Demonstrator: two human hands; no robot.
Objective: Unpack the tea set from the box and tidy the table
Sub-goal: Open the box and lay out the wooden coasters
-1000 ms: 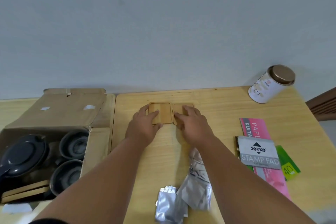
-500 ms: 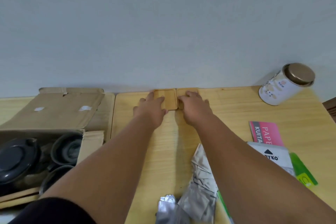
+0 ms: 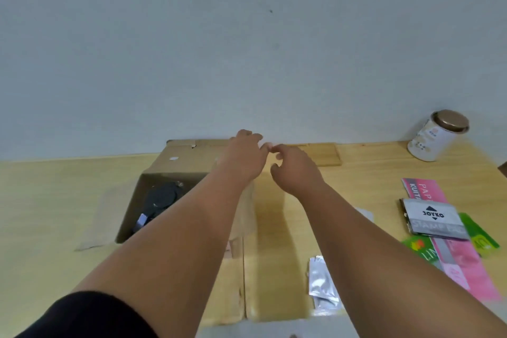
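Tea set (image 3: 162, 197): dark pieces sit in the open box (image 3: 153, 173), left of bench (image 3: 274, 255) centre. Wooden coasters (image 3: 321, 153) lie at the far edge vs. the wall, prob. parked clear. Your left hand (image 3: 244, 159) and right hand (image 3: 293, 170) hover loosely open, holding nothing. Free room mid-bench; foil packets (image 3: 321, 282) and stationery (image 3: 433, 217) crowd your right.

Matt brown cardboard box (image 3: 175, 164), pale smooth wooden table (image 3: 367, 178), crinkled shiny foil sachets (image 3: 322, 282)

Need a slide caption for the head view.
Both hands, left and right, empty above the open box, coasters at the table's far edge.
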